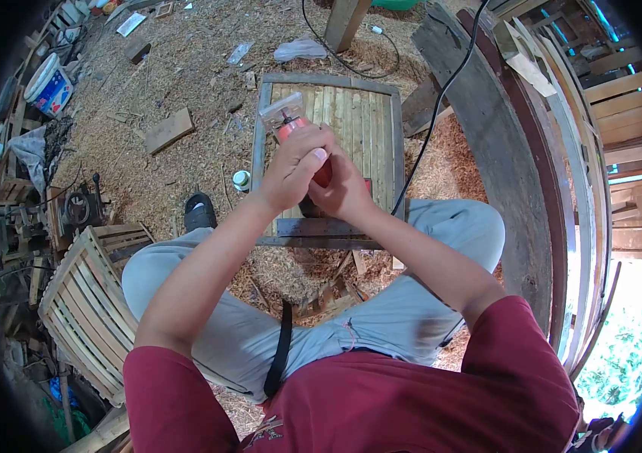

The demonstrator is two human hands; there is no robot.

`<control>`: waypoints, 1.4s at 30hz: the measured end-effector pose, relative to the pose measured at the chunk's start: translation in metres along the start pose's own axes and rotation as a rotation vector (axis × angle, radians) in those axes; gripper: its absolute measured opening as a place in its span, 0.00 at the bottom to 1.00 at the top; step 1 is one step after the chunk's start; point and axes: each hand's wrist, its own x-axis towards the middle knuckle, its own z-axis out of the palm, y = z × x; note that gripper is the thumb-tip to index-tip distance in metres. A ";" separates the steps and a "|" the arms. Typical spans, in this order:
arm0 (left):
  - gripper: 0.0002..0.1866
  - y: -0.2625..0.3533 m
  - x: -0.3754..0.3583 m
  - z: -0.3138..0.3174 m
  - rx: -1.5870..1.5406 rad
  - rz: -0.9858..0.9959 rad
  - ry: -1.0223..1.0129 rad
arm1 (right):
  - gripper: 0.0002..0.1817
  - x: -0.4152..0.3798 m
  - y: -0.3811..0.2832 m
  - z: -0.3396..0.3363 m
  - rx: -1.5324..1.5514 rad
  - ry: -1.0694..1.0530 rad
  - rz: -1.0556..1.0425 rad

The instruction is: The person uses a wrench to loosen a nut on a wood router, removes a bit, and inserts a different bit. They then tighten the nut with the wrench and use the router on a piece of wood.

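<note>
A red power tool (291, 127) with a clear plastic guard at its front end is held over a slatted wooden panel (370, 124). Wrapped round its body near the front is my left hand (294, 166), fingers closed. My right hand (342, 185) grips the tool just behind and to the right, also closed. The tool's lower part is mostly hidden by both hands. Under my wrists, a dark wooden piece (321, 227) lies across the panel's near edge. The contact between tool and panel cannot be made out.
A black cable (432, 124) runs down at the right, beside long planks (502, 151). Wood shavings cover the ground. A loose block (170, 131), a white bucket (49, 84) and another slatted panel (83, 302) are at the left. A wooden post (345, 24) stands beyond the panel.
</note>
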 end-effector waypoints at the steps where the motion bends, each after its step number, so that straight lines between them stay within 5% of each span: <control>1: 0.13 0.001 0.001 -0.002 -0.007 -0.001 -0.009 | 0.58 0.001 -0.002 0.000 0.001 -0.007 0.021; 7: 0.13 0.003 0.009 -0.004 -0.224 -0.192 0.160 | 0.57 0.008 -0.005 0.000 -0.002 -0.049 0.118; 10: 0.15 0.008 0.027 -0.027 -0.626 -0.174 0.332 | 0.57 0.011 -0.019 -0.004 -0.034 -0.069 0.222; 16: 0.17 -0.015 0.040 -0.059 -0.796 -0.324 0.654 | 0.57 0.012 -0.013 -0.002 -0.113 -0.059 0.169; 28: 0.18 -0.039 0.042 -0.054 -1.003 -0.453 0.675 | 0.56 0.012 -0.020 -0.005 -0.066 -0.065 0.181; 42: 0.18 -0.030 0.045 -0.040 -0.879 -0.430 0.562 | 0.56 0.013 -0.022 -0.005 -0.076 -0.076 0.241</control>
